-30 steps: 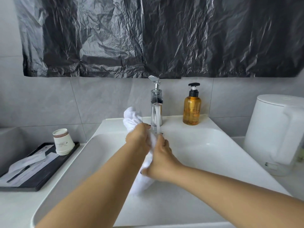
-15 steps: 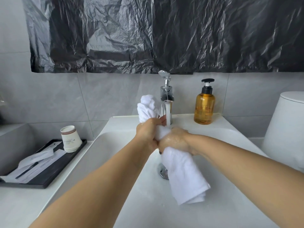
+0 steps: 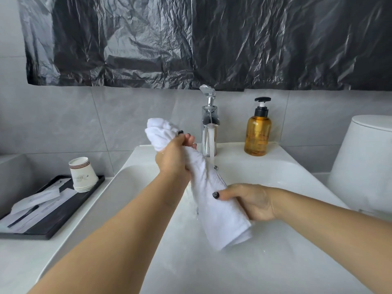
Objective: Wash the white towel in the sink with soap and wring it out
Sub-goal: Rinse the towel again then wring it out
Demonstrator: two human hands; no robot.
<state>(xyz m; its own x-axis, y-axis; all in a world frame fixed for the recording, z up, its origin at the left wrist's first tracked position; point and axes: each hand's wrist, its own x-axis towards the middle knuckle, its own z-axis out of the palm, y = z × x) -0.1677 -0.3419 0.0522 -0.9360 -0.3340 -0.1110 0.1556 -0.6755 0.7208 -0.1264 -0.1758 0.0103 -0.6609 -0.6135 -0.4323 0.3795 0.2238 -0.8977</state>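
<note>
- Hands both squeeze the rolled white towel [image 3: 209, 200] over the sink [image 3: 275, 262]: left hand [image 3: 176, 158] up top, right hand [image 3: 252, 201] lower.
- Tap [image 3: 209, 128] runs just behind.

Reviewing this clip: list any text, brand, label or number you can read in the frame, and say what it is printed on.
No text in this frame can be read.
Paper cups: a faint grey mark on the side, too blurred to read.
Amber soap bottle: faint print on the front, too faint to read.
Paper packets on the black tray: small printed lines, too small to read.
</note>
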